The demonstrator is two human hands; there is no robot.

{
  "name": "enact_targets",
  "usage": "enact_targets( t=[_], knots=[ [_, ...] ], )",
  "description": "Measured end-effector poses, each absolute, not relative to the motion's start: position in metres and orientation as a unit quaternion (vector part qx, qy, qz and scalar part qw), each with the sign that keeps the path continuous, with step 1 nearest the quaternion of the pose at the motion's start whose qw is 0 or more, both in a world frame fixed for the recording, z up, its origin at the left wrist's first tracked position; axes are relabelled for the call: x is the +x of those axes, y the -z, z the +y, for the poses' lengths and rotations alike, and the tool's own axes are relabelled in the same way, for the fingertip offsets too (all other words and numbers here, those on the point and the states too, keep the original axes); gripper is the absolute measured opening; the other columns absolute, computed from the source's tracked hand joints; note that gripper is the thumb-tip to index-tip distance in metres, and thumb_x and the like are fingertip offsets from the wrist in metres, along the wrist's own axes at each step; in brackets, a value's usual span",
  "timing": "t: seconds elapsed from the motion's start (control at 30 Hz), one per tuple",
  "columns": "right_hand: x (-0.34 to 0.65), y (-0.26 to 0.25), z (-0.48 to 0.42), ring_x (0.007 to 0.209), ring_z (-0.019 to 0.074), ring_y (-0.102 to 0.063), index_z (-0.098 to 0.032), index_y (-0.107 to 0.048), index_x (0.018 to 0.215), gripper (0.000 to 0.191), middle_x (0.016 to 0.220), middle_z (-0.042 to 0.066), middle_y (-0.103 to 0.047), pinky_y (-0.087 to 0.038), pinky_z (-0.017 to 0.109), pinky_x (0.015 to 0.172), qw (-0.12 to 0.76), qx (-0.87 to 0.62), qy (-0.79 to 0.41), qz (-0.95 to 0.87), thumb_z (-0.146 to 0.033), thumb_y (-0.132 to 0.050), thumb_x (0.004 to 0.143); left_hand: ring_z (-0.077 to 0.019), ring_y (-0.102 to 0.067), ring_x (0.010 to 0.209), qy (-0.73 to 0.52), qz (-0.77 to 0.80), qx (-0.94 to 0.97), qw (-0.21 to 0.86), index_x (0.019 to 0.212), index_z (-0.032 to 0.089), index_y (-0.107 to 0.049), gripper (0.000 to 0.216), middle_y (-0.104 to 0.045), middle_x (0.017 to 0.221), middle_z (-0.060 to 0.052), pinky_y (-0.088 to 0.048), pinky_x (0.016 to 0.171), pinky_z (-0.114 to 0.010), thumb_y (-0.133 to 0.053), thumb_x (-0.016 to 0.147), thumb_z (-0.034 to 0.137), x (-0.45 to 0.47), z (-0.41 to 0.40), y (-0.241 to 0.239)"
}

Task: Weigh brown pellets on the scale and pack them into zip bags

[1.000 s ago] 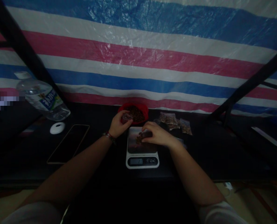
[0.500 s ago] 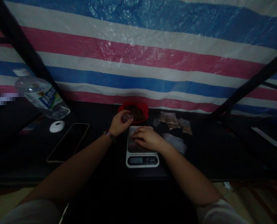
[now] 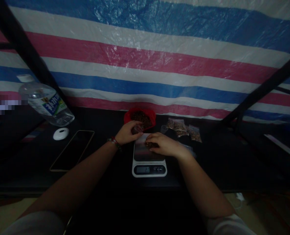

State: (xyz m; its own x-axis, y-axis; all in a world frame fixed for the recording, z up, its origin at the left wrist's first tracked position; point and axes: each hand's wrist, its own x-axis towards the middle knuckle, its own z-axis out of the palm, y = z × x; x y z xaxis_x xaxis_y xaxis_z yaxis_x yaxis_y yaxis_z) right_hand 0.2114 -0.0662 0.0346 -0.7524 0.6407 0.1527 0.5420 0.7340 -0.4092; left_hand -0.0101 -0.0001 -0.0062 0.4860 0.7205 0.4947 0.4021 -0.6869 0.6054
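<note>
My left hand (image 3: 127, 133) is closed around a small clear plastic cup (image 3: 137, 129), in front of a red bag (image 3: 127, 117) with dark brown bits (image 3: 142, 118) in it. Over the steel plate of a white kitchen scale (image 3: 137, 152) is my right hand (image 3: 161, 144), its fingers closed about a small bag of brown bits (image 3: 151, 144), mostly hidden by them. Digits that look like 23 show on the scale's display (image 3: 143, 169). Flat clear bags (image 3: 188, 148) lie partly behind my right wrist.
Filled small bags (image 3: 180, 126) and a clear round piece (image 3: 163, 129) lie right of the red bag. To the left are a phone (image 3: 72, 150), a white case (image 3: 61, 133) and a large plastic bottle (image 3: 47, 101). A striped sheet (image 3: 147, 65) hangs behind the black table.
My right hand has shifted slightly right on the scale, and brown bits now show between its fingers. The left hand with the cup has come a little nearer to the scale.
</note>
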Motion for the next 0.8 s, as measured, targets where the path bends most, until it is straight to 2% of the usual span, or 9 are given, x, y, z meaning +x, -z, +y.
enact_targets(
  t=[0.2, 0.47, 0.8],
  knots=[
    [0.204, -0.027, -0.064, 0.09, 0.0163, -0.059, -0.017, -0.067, 0.094, 0.019, 0.096, 0.007, -0.064, -0.045, 0.031, 0.086, 0.161, -0.337, -0.155, -0.915, -0.009, -0.057, 0.08, -0.0215, -0.06, 0.095, -0.311, 0.284, 0.885, 0.197, 0.12, 0.02, -0.054, 0.052, -0.064, 0.103, -0.007, -0.048, 0.085, -0.036, -0.065, 0.073, 0.038, -0.011, -0.003, 0.0],
    [0.201, -0.022, -0.061, 0.085, 0.0153, -0.057, -0.018, -0.067, 0.082, 0.017, 0.087, 0.004, -0.061, -0.046, 0.03, 0.081, 0.193, -0.367, -0.149, -0.898, -0.005, -0.057, 0.077, -0.0226, -0.059, 0.095, -0.281, 0.266, 0.907, 0.165, 0.12, 0.019, -0.055, 0.056, -0.063, 0.103, -0.009, -0.047, 0.083, -0.036, -0.066, 0.071, 0.044, -0.01, -0.009, -0.008],
    [0.201, -0.024, -0.06, 0.095, 0.0159, -0.06, -0.021, -0.066, 0.085, 0.017, 0.097, 0.004, -0.064, -0.047, 0.032, 0.085, 0.376, -0.372, -0.203, -0.824, -0.009, -0.057, 0.077, -0.0237, -0.059, 0.095, -0.271, 0.258, 0.916, 0.145, 0.112, 0.02, -0.059, 0.048, -0.065, 0.101, -0.008, -0.046, 0.083, -0.036, -0.065, 0.071, 0.046, -0.002, -0.02, -0.014]
  ],
)
